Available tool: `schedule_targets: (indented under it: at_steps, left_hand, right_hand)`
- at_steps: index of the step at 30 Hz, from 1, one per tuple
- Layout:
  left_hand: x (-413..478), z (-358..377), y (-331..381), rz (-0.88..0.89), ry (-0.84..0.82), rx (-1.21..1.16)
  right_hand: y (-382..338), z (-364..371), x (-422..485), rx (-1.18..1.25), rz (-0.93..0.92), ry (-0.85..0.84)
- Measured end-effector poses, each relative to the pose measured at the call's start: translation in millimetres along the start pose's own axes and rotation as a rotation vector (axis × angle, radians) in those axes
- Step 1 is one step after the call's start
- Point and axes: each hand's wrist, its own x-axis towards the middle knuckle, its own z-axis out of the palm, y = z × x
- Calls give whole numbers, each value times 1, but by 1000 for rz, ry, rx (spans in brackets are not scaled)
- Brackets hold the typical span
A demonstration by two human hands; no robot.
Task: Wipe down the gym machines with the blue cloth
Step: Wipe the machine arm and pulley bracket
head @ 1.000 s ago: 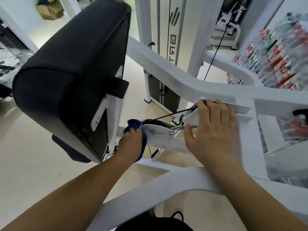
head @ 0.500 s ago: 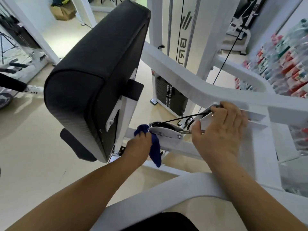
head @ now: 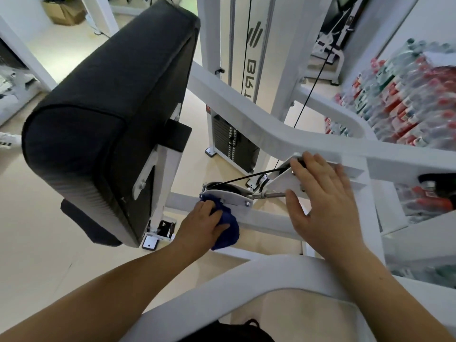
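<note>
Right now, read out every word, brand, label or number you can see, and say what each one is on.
"BR": grey vertical letters on the white weight-stack column, below a three-stripe logo; the rest is cut off by the white frame arm.
Number marks on the weight plates: too small to read.
Red sticker at the column's foot: too small to read.
Labels on the packed bottles: too blurred to read.

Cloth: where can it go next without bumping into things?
The white bar is bare between the cloth and the right hand. The sloping beam right of the pad is bare too. It is crowded round the pulley, with the cable above and the left hand below.
</note>
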Motion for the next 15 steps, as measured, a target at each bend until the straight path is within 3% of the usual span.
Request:
schedule_targets:
  at_steps: [2,7,11,15]
  left_hand:
    - [8,0,10,-57,-12,-82]
    - [8,-4,-3,40,-49,-43]
    - [12,6,11,18,36,-19]
    - [34,23,67,407,-90,-30]
  right_hand:
    - [0,2,0,13,-8,1]
    - [2,0,-2,-24,-1,-30]
    - [12,-7,-4,-72,73,6]
    - [13,-8,-6,-47,107,-8]
